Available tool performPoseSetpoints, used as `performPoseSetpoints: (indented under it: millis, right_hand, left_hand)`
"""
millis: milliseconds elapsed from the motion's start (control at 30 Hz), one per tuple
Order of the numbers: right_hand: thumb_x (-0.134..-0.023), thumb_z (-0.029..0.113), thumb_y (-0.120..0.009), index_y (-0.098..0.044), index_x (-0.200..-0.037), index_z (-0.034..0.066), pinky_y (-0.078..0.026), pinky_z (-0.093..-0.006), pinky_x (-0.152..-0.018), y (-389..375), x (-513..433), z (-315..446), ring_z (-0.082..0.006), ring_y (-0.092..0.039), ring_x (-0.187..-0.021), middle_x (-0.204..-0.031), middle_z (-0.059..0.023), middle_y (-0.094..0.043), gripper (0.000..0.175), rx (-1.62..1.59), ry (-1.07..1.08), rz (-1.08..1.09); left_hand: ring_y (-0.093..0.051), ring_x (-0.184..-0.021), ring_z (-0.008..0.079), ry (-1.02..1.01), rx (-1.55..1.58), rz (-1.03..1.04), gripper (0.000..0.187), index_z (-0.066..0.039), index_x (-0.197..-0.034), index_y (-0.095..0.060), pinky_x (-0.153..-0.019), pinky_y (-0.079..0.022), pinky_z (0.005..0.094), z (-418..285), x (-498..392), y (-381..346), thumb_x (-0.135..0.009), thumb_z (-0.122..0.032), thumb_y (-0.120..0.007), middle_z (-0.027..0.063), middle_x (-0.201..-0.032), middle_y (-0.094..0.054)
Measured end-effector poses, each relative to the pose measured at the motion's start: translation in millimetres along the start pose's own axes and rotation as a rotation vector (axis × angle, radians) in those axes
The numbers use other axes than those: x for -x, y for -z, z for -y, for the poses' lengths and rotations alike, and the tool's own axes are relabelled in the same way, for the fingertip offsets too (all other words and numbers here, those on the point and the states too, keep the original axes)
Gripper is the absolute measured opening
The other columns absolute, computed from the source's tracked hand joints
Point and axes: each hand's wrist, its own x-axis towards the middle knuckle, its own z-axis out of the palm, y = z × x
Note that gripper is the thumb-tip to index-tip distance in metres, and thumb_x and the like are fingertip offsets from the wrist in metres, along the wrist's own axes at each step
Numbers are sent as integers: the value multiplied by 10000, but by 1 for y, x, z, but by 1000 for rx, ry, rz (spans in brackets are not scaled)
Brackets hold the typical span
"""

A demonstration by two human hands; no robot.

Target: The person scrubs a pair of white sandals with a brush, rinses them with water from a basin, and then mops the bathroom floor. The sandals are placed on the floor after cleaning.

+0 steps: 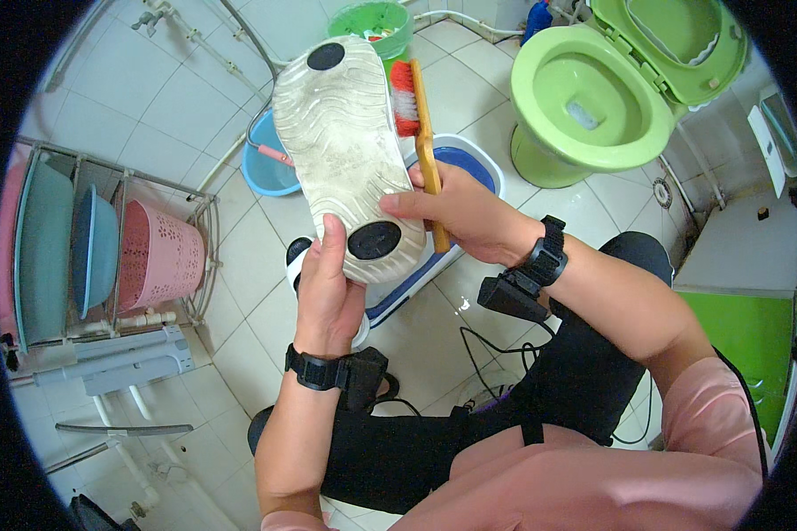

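Note:
A white slipper [345, 139] is held up before me with its ridged, slightly grimy sole facing me; a black oval patch marks each end. My left hand [332, 285] grips its lower end, thumb on the sole. In my right hand [458, 206] is a scrubbing brush [426, 146] with a yellow handle and red and white bristles. The bristles face the slipper's right edge; I cannot tell whether they touch it. My right thumb rests on the sole near the lower patch. Below the slipper, partly hidden, stands a white and blue basin [485, 156].
Another slipper [297, 255] shows behind my left hand. A blue basin [265, 166] and a green bin [375, 30] stand farther back. The green toilet [588, 106] is at right. A rack [123, 239] holds basins and a pink basket [166, 252]. Black cables [485, 348] hang by my legs.

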Motion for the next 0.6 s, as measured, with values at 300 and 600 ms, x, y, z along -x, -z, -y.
performPoseSetpoints:
  millis: [300,600]
  right_hand:
    - [-910,222,-738,-603,-1274,7,-494,-287,-901,-2,-3,3,-132,-641,-1033,-1130,-42,-690,444,-144,-46,14]
    - [-911,268,-760,-647,-1106,36,-471,-247,-675,3,4,8,-58,-581,-817,-934,12,-657,324,157,-68,-71]
  left_hand:
    - [-553,-1283,234,77,37,56,585,7,-1452,-415,-1095,-429,388,1,-8,3,-1057,-419,-485,113,-1424,-553]
    - [-610,-1178,174,15,-210,0,464,0,-1368,-494,-1030,-471,351,-5,1,0,-1020,-285,-607,92,-1304,-632]
